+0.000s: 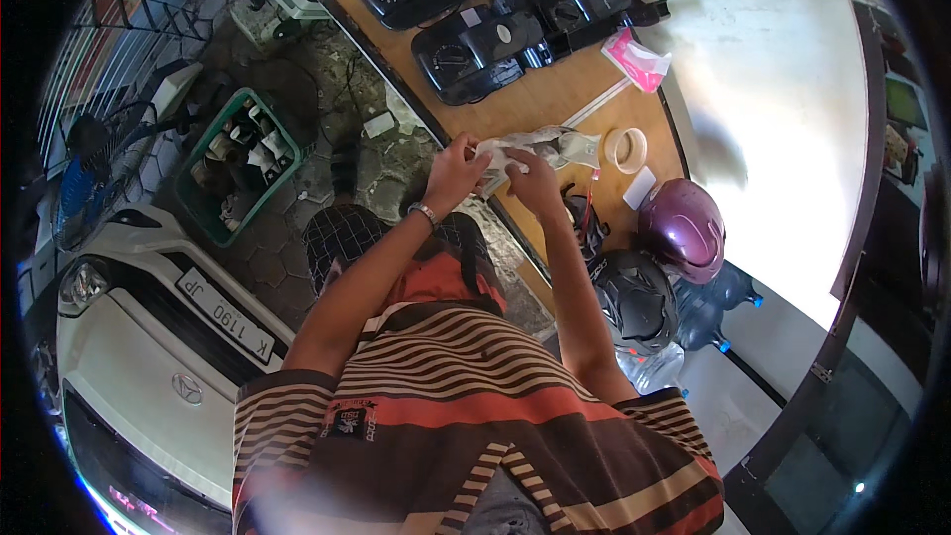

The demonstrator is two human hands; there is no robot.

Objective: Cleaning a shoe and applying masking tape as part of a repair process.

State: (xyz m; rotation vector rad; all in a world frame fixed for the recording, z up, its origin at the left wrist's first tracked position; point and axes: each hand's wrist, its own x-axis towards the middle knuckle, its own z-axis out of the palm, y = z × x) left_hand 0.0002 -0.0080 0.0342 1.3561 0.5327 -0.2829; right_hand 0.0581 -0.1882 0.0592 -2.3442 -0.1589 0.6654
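Note:
Over the table's near edge, my left hand (457, 175) and my right hand (536, 184) are close together, fingers bent and closed. Between them is a small piece of whitish, see-through plastic (498, 151), pinched from both sides. Just beyond my right hand lies a crumpled clear plastic bag (578, 147) on the wooden table (540, 104). I cannot make out whether the pinched piece is part of that bag. To the right stands a roll of tape (639, 152), cream-coloured and lying flat.
Black plastic housings with dials (451, 57) line the table's far side, beside a pink tissue pack (639, 61). Right of me are a purple helmet (684, 231), a black helmet (634, 302) and water bottles (701, 312). At left are a green crate (241, 99) and a white car (149, 337).

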